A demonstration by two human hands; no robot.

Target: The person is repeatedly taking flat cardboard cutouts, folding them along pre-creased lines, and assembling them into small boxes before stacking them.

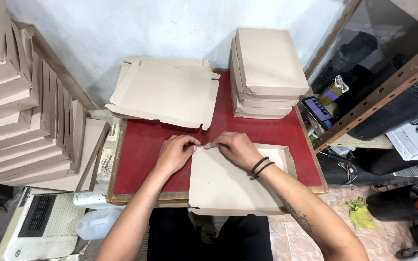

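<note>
A half-folded brown cardboard box (228, 183) lies on the red table top (141, 145), its lid flap pointing toward me. My left hand (172, 153) and my right hand (233, 147) both pinch the box's far edge near the middle, fingertips almost touching. The right wrist wears dark bands. A pile of flat, unfolded cardboard blanks (168, 92) lies at the back of the table. To the right of that pile stands a stack of finished folded boxes (264, 72).
Many folded boxes (20, 111) are stacked along the left wall. A metal shelf frame (378, 92) with dark bags stands at right. A white plastic jug (95, 223) and a white appliance (39, 224) sit on the floor at lower left; a green rag (359, 212) lies at right.
</note>
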